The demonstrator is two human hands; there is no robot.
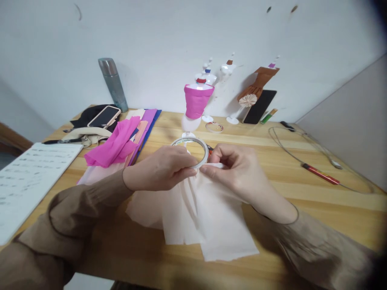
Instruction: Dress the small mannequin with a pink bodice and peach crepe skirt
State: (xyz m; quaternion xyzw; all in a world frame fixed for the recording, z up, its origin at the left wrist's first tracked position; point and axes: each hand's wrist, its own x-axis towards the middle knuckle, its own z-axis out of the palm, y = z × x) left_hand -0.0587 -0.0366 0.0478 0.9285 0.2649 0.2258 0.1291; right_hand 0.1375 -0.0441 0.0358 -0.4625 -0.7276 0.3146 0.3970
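My left hand (165,167) is closed on a roll of white tape (203,146), its thumb and fingers pinching the roll's lower rim. Close beside it, my right hand (236,167) pinches the gathered top edge of a pale pink crepe paper sheet (193,209). The paper fans out in pleats below both hands, over the wooden table (302,209). Whether a tape strip runs between roll and paper I cannot tell. Just behind the roll stands a small white mannequin (191,123) wrapped in a bright pink bodice (198,98).
Behind stand more small mannequins, one in a brown dress (256,86). A flask (114,84), a phone (104,117), folded coloured paper (148,125) and a written notebook (39,173) lie left. To the right are a dark tablet (260,106), a glue stick (268,117) and a red corded tool (320,174).
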